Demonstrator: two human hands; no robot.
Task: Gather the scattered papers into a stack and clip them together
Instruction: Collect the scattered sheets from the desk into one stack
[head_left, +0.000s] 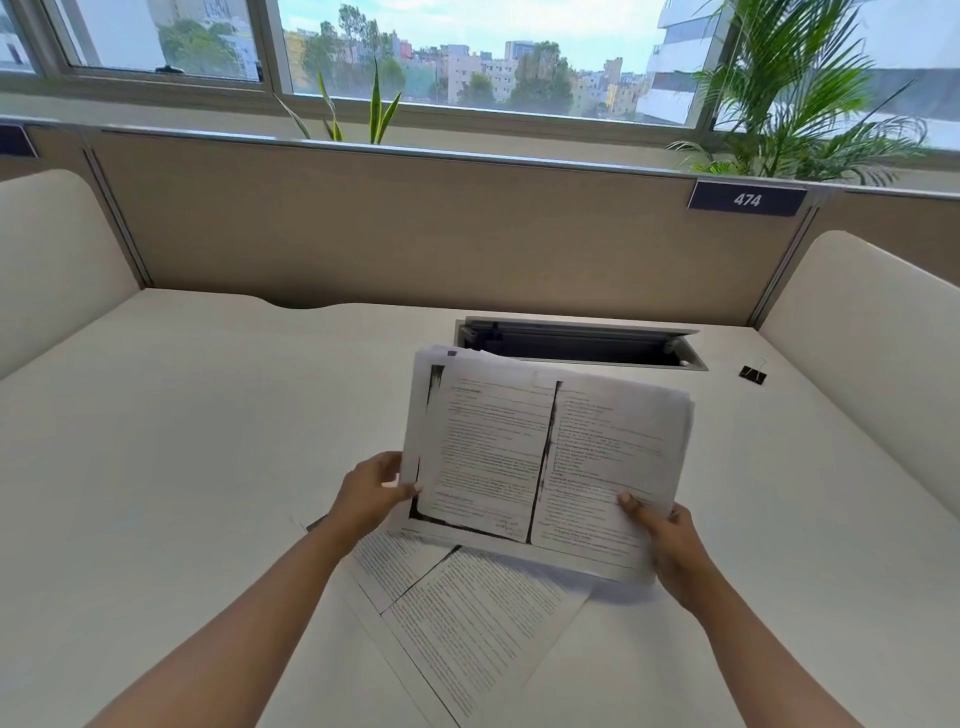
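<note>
A stack of printed papers (545, 457) is held up, tilted, above the white desk (156, 467). My left hand (371, 493) grips its left edge and my right hand (667, 540) grips its lower right corner, thumb on top. The sheets in the stack are not squared; edges fan out at the top and right. Beneath it, a loose printed sheet (467, 623) lies askew on the desk, with another sheet partly hidden under it. A black binder clip (753, 373) lies on the desk at the far right, apart from both hands.
An open cable hatch (576, 343) is sunk into the desk just behind the stack. A beige partition (415, 234) with a "474" label (747, 199) closes the back; cream side panels (857, 338) flank the desk. Plants stand by the window.
</note>
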